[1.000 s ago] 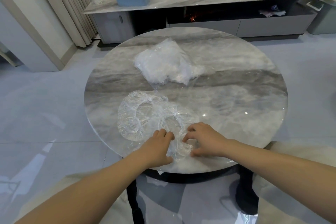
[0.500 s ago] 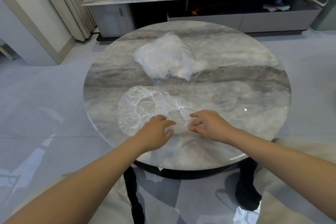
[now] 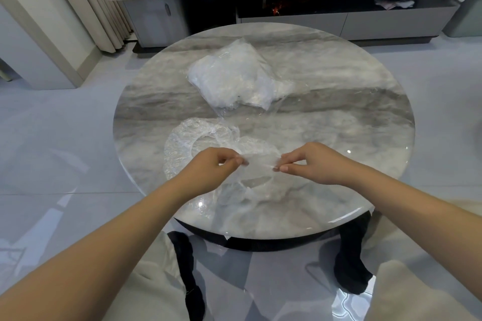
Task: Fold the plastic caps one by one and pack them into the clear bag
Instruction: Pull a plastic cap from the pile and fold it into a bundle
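Left hand (image 3: 208,168) pinches one edge of a plastic cap (image 3: 257,177), thumb against fingertips. Cap is stretched between the two pinches, lifted over the near part of the round table (image 3: 365,101). Right hand (image 3: 310,164) pinches the opposite edge. Beyond-left of the grip: loose caps (image 3: 187,143); farther beyond: clear bag (image 3: 234,77).
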A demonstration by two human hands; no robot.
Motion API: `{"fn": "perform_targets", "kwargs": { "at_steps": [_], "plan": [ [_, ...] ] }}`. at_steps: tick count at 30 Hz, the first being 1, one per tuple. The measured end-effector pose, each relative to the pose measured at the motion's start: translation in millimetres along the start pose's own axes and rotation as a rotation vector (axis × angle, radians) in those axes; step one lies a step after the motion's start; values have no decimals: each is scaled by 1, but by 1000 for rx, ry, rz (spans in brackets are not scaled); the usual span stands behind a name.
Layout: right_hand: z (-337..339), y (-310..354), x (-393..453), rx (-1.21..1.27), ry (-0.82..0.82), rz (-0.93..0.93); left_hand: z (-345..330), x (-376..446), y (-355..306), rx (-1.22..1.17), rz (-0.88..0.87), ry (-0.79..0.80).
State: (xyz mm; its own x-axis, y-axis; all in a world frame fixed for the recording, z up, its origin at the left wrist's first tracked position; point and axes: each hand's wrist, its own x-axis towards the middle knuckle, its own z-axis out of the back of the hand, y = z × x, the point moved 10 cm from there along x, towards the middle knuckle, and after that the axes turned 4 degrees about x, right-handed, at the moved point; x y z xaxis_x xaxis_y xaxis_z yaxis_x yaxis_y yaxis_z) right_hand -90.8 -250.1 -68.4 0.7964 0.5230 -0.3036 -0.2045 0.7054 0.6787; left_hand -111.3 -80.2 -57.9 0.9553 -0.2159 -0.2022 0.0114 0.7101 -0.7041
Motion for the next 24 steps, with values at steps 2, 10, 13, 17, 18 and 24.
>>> {"fn": "perform_targets", "kwargs": {
  "at_steps": [2, 10, 13, 17, 18, 24],
  "plan": [
    [2, 0, -1, 43, -10, -36, 0, 1, 1, -18, 17, -29],
    [-28, -32, 9, 272, -78, -257, -26, 11, 30, 89, 163, -64],
    [-44, -47, 13, 169, -91, -307, -44, 17, 45, 160, 215, -47],
    [-54, -54, 17, 1, -125, -312, -52, 21, 62, 237, 252, -98],
    [-53, -55, 18, -40, -144, -311, -53, 21, 63, 266, 251, -106],
    [-48, -54, 22, -336, -224, -308, -59, 29, 64, 514, 233, -105]
  ]
}}
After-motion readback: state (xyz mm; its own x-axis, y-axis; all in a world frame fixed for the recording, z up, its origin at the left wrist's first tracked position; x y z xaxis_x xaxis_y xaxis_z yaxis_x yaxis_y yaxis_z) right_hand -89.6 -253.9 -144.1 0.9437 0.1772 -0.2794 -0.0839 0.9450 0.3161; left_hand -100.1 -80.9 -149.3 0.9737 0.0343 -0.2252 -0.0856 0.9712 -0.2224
